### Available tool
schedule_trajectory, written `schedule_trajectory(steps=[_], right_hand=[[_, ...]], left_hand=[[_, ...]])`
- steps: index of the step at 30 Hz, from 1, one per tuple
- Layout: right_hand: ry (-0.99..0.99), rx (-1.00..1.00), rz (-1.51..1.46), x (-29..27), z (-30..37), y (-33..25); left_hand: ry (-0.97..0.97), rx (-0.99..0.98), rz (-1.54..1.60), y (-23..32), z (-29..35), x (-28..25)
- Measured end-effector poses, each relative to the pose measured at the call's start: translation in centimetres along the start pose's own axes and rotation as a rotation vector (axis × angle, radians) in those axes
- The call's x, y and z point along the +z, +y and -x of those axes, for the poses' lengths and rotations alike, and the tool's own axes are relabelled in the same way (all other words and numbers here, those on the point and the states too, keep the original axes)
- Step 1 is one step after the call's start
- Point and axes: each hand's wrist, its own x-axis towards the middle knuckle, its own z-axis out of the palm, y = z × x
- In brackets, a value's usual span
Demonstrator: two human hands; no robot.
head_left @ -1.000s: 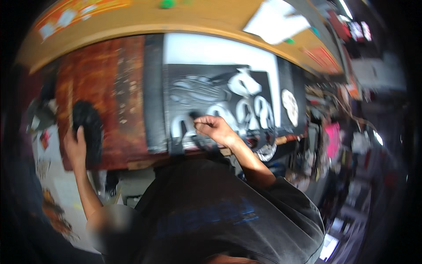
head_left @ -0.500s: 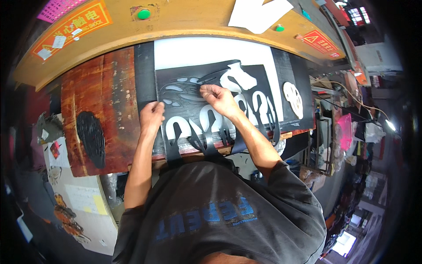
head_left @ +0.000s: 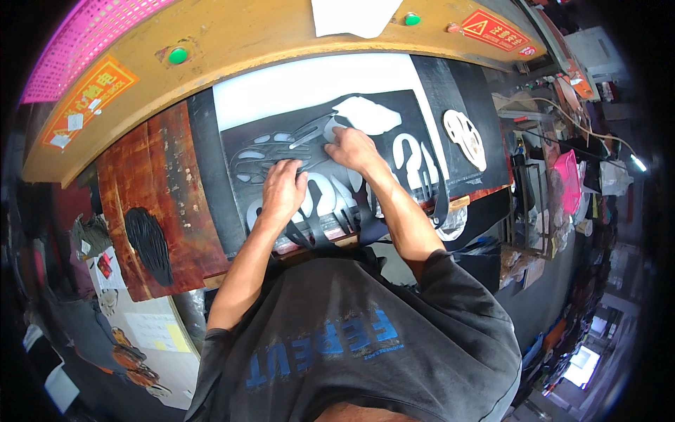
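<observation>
I see the left hand (head_left: pixel 284 191) loosely open and the right hand (head_left: pixel 354 149) curled, gripping what I cannot tell, over the cut black sheet (head_left: pixel 316 162) on a white board (head_left: pixel 281 90), where uneven tugging could tear it.

Black on the sheet (head_left: pixel 281 126) under the left hand (head_left: pixel 283 193) and right hand (head_left: pixel 353 149). White on the board (head_left: pixel 295 88) past both hands. Red-brown with dark smudges on the wood (head_left: pixel 172 204) left of the left hand. Creamy white on the piece (head_left: pixel 457 128) right of the right hand. Yellow on the beam (head_left: pixel 271 39) farther past both hands, green on its buttons (head_left: pixel 413 19). Blue letters (head_left: pixel 361 335) on the dark shirt (head_left: pixel 450 344) behind both hands.
</observation>
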Motion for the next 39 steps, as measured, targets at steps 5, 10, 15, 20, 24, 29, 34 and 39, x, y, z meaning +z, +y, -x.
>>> schedule_trajectory(steps=[5, 10, 15, 20, 24, 29, 34, 39], right_hand=[[-0.307, -0.082, -0.108, -2.6, -2.5, -0.6], [-0.17, -0.164, 0.102, -1.4, -1.8, -0.6], [-0.181, 0.013, -0.272, -0.4, -2.1, 0.2], [-0.318, -0.08, -0.667, 0.0, -2.0, 1.0], [-0.448, -0.031, -1.049, 0.0, -1.3, 1.6], [-0.576, -0.131, -1.198, 0.0, -1.6, 2.5], [-0.399, -0.169, -1.081, 1.3, -0.8, 2.9], [0.002, -0.14, -0.307, 2.3, 1.0, 3.1]], left_hand=[[0.038, -0.009, -0.058, 0.9, -0.4, 2.2], [0.084, -0.053, -0.031, 0.9, -0.3, 2.7], [0.096, -0.109, -0.027, 0.5, -0.4, 3.3], [0.103, -0.079, -0.013, 0.7, -0.9, 3.3], [0.007, -0.23, 0.075, 2.0, -1.8, 2.2], [-0.17, -0.323, 0.085, 2.1, -2.9, 2.1], [-0.164, -0.519, 0.367, -1.2, -4.7, 1.6], [0.531, -0.821, 0.626, -13.5, -5.9, -18.1]])
